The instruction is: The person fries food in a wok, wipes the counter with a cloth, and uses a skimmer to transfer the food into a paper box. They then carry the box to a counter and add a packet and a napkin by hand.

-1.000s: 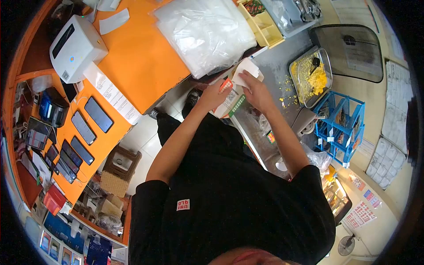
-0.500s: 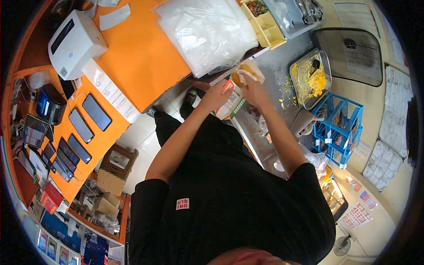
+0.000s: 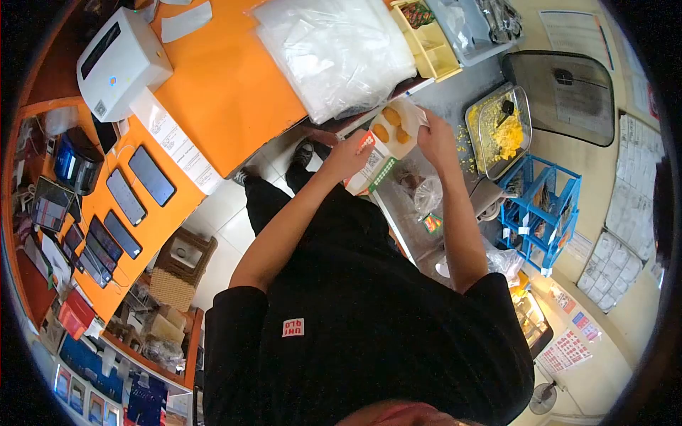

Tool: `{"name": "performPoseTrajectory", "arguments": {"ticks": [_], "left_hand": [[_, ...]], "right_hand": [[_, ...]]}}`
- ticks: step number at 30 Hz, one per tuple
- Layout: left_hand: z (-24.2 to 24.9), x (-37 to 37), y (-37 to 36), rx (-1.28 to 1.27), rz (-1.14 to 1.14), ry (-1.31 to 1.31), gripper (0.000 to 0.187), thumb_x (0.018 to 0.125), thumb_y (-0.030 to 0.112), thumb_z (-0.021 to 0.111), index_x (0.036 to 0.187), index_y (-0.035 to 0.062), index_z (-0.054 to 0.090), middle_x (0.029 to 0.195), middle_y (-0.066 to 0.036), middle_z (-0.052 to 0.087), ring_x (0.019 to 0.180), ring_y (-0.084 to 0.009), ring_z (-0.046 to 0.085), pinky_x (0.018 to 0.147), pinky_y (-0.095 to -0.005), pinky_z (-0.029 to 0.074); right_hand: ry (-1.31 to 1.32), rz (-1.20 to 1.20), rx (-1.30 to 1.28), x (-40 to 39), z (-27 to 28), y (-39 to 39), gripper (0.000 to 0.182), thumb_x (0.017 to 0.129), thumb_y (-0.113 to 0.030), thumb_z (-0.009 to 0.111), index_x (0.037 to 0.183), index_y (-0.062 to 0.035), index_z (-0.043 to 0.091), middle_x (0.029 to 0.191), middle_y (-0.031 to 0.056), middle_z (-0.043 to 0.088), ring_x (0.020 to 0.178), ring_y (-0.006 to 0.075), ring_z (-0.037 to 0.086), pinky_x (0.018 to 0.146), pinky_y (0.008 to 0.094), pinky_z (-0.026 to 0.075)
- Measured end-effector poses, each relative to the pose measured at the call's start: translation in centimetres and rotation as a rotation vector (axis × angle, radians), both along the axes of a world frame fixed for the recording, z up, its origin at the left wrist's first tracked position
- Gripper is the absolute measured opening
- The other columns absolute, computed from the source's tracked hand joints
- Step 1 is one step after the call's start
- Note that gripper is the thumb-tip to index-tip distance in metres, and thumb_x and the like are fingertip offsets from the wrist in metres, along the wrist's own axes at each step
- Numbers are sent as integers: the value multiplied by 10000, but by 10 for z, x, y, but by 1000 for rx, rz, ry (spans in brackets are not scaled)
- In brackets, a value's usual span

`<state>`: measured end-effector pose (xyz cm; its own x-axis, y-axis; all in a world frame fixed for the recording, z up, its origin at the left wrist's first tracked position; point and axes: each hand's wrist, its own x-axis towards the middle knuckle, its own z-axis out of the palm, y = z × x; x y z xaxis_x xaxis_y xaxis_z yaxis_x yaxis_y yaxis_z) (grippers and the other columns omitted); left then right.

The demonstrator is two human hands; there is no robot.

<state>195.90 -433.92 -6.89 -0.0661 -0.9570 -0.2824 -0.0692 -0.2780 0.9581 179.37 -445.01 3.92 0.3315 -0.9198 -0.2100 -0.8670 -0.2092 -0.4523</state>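
Observation:
A paper box (image 3: 380,170) with white, red and green printing is held over the gap beside the metal counter, its top open. Several golden fried pieces (image 3: 394,126) show inside it. My left hand (image 3: 344,157) is closed on the box's near left side, over the red print. My right hand (image 3: 435,138) pinches the raised white flap at the box's right edge. Beyond my right hand, a clear tray (image 3: 526,113) of chopped yellow food stands on the counter.
Plastic bags (image 3: 334,57) lie stacked on the orange counter (image 3: 227,85). A printer (image 3: 121,64) and several phones are at the left. Yellow bins (image 3: 433,53) stand behind. A blue rack (image 3: 543,206) is at the right; bagged items (image 3: 428,195) lie near my right forearm.
My right hand has moved right, drawing the white flap outward. The box's opening is wider and more fried pieces show. My left hand has stayed nearly in place.

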Motion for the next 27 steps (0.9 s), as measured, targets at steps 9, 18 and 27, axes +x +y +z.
{"name": "performPoseTrajectory", "arguments": {"ticks": [9,18,27], "left_hand": [[8,3,-3,62,-51,-24,272,918,271,507,1058,39,502,929,-203,631,907,-360,619,766,-413,472],[9,3,-4,109,-73,-23,302,923,288,507,1102,44,506,982,-195,636,957,-341,621,809,-405,470],[-1,2,-6,30,-23,-3,261,903,264,516,1027,35,500,921,-223,625,904,-377,612,761,-434,470]], "right_hand": [[-67,90,77,-1,-47,-1,412,721,5,480,1091,-81,640,967,250,627,882,413,612,791,443,494],[17,332,10,-3,-69,-16,488,706,39,464,1141,-106,632,1014,219,634,928,391,615,819,424,489],[-51,286,-85,-28,-9,-37,328,754,10,507,1062,-19,615,986,193,632,896,363,613,803,406,487]]}}
